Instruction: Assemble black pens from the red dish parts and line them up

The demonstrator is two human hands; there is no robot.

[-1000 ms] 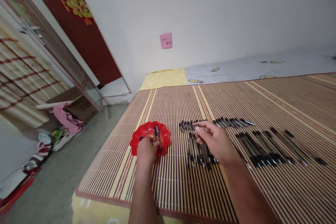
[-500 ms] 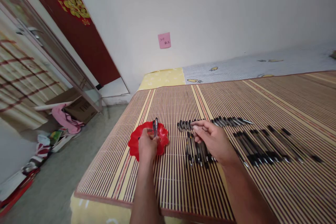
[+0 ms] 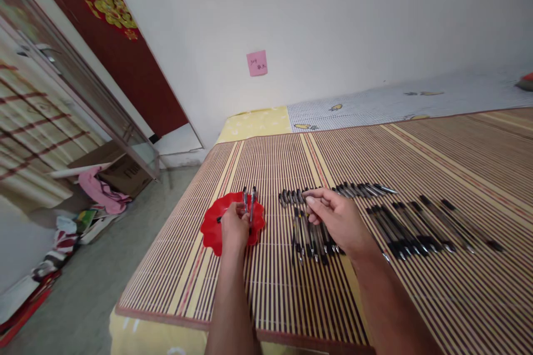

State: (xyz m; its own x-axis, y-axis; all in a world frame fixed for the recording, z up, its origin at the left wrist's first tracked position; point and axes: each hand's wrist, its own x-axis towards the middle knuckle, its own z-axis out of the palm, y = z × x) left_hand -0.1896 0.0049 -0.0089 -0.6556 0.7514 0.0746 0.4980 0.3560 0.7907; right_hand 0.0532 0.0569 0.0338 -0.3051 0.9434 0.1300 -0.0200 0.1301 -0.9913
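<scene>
My left hand (image 3: 235,227) is over a red scalloped plate (image 3: 210,233), its fingers curled downward and partly hidden behind the back of the hand. Two pens (image 3: 252,202) with dark caps lie side by side just right of those fingers, their ends past the plate's far rim. A small black tip shows left of the hand; what it belongs to is hidden. My right hand (image 3: 333,219) hovers above the rows of pens (image 3: 308,238), thumb and forefinger pinched together. Whether something slim is between these fingertips cannot be made out against the pens behind.
Further pens lie in a slanting row (image 3: 366,189) behind my right hand and in a spread group (image 3: 412,230) to its right. All rest on a striped bamboo mat (image 3: 291,299) covering a bed. A pink note (image 3: 256,63) sticks to the wall. Floor and a cardboard box (image 3: 125,175) are at left.
The two pens on the plate stand further apart, the right one shifted rightward from my left hand's fingers. My right hand keeps its pinch in nearly the same place. The whole view shifts slightly.
</scene>
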